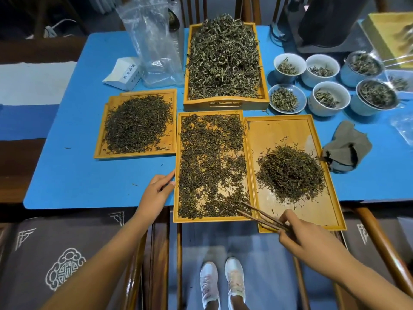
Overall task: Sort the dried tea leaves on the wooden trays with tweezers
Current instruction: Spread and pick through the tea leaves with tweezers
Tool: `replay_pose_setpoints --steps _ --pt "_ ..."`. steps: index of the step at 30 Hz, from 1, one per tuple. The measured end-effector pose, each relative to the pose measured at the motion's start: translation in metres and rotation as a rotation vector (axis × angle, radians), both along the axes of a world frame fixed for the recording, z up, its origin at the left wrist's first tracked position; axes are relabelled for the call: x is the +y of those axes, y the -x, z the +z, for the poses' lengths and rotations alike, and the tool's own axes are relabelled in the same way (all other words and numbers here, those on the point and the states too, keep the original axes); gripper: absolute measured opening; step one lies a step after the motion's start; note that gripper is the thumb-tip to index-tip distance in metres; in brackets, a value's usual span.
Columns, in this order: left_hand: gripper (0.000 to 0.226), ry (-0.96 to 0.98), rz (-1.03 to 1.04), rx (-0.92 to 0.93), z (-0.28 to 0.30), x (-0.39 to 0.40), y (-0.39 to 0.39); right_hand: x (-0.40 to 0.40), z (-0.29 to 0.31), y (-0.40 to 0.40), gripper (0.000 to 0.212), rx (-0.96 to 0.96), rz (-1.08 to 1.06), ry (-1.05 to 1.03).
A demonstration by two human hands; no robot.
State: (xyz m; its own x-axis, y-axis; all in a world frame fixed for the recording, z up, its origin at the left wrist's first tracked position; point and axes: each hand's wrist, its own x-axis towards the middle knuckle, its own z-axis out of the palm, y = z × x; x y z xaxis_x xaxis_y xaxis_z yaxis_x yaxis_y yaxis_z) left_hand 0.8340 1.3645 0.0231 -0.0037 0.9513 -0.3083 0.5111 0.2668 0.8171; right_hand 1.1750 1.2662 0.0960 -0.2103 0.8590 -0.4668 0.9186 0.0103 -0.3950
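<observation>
Right hand pinched tweezers at the middle tray (near corner), left hand loosely steadying its left rim; single leaves advisable.

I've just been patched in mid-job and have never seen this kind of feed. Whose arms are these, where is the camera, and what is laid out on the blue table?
There is no machine here: a person works with bare hands, and the single camera sits on their head, looking down. The right hand pinches wooden tweezers, whose tips reach into the near corner of the middle tray, where tea leaves lie thinly spread. The left hand rests against that tray's left edge. The right tray holds one heap, the left tray another, and a deeper handled tray behind is piled full. Small bowls of leaves, a grey cloth and a clear plastic bag also sit on the blue table.
</observation>
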Motion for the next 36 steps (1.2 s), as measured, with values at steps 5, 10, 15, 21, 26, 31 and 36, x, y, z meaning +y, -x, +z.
replay_pose_setpoints --steps 5,10,15,21,26,31,36 --pt "0.04 -0.002 -0.007 -0.001 0.0 0.0 0.001 0.0 0.006 0.001 0.016 -0.031 0.033 0.014" --pt "0.039 0.004 0.0 -0.001 -0.001 -0.001 0.001 0.021 0.007 0.026 0.018 0.011 -0.001 -0.042" --pt "0.039 0.007 0.001 0.007 0.0 0.0 0.001 0.059 -0.002 0.07 0.02 0.065 -0.021 -0.143" --pt "0.039 0.005 0.008 0.004 -0.001 0.0 0.001 0.065 -0.013 0.071 0.018 -0.014 -0.042 -0.143" --pt "0.039 0.004 0.012 0.003 -0.001 0.0 0.0 0.039 -0.014 0.046 0.016 -0.035 -0.059 -0.128" --pt "0.039 0.0 0.009 0.003 -0.002 0.0 0.0 0.03 -0.009 0.04 0.016 -0.026 -0.093 -0.134" --pt "0.038 -0.008 0.013 0.007 -0.002 -0.001 0.0 0.05 -0.003 0.076 0.016 0.062 -0.03 -0.199"
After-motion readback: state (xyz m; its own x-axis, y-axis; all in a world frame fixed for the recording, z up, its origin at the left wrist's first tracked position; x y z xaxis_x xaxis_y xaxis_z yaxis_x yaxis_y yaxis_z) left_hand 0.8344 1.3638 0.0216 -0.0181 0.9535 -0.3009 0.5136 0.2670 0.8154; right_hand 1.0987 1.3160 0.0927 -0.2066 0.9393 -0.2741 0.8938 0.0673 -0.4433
